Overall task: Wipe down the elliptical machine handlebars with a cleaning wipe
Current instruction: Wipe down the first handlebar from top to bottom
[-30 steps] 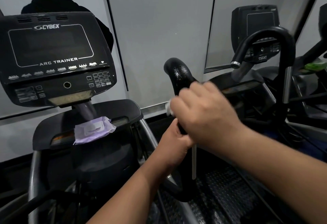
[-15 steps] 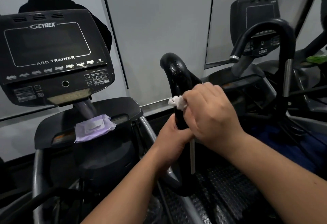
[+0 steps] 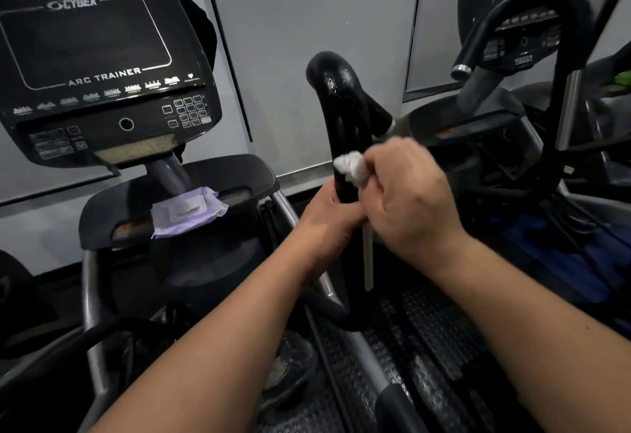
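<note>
A black curved handlebar (image 3: pixel 341 101) rises in the middle of the view, its upper part shiny and wet. My right hand (image 3: pixel 413 197) grips a crumpled white wipe (image 3: pixel 350 166) and presses it against the handlebar's shaft. Just below, my left hand (image 3: pixel 327 217) is wrapped round the same shaft, its fingers hidden behind the bar.
The machine's console (image 3: pixel 99 67) stands at the left. Below it a purple pack of wipes (image 3: pixel 186 210) lies on the black shelf (image 3: pixel 239 173). A second machine with a looped black handlebar (image 3: pixel 532 22) stands at the right. Textured foot pedals (image 3: pixel 426 347) lie below.
My right hand with the wipe has slid a little down the handlebar shaft, closer to my left hand. More of the wipe shows now. The left hand stays in place.
</note>
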A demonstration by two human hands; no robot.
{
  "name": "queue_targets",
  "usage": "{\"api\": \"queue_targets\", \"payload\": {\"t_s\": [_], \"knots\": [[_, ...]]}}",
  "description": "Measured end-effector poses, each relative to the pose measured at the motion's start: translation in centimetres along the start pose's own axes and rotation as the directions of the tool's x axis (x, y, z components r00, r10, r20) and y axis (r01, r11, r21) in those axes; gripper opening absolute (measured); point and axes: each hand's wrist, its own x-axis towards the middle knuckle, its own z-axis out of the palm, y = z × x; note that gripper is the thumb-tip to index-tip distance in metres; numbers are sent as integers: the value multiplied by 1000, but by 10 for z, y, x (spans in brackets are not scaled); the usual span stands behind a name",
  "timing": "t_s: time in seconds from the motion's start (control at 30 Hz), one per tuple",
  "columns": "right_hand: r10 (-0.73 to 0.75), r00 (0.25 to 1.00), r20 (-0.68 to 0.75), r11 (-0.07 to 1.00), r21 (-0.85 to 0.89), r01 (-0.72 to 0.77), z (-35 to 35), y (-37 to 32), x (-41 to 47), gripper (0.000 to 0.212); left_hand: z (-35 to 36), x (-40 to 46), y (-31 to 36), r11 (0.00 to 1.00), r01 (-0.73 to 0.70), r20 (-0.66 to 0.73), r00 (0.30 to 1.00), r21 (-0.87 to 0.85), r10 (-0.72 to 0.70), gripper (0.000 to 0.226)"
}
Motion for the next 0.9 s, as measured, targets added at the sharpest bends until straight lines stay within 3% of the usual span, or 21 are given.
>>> {"api": "queue_targets", "payload": {"t_s": [0.1, 0.27, 0.33, 0.43, 0.6, 0.67, 0.77, 0.9], "knots": [[72, 992, -99, 997, -8, -73, -1, 2, 27, 8, 3, 0, -1, 1000, 13, -1, 1000, -26, -13, 18], [27, 999, 19, 998, 60, -28, 0, -7, -15, 9, 1, -3, -6, 1000, 14, 11, 1000, -19, -13, 15], [67, 997, -30, 995, 71, -65, 1, -3, 3, 7, 1, -1, -7, 999, 6, 28, 1000, -37, -5, 10], [158, 978, -134, 983, 117, -143, 4, -1, 28, 5, 4, -2, -6, 996, 5, 29, 1000, -91, -2, 27], [232, 972, -49, 958, 185, -219, 8, -15, -12, 9, 0, -3, -7, 1000, -3, 27, 1000, -15, 4, 20], [249, 964, -88, 952, 207, -227, 9, -9, 5, 6, -1, -1, -6, 999, -6, 19, 1000, -32, 7, 16], [272, 949, -160, 945, 230, -233, 10, -3, 29, 3, 3, -3, -3, 996, -2, 8, 1000, -90, 3, 29], [388, 919, -64, 896, 260, -360, 9, -15, -13, 9, -1, -5, -7, 998, 37, 22, 999, -56, -36, 14]]}}
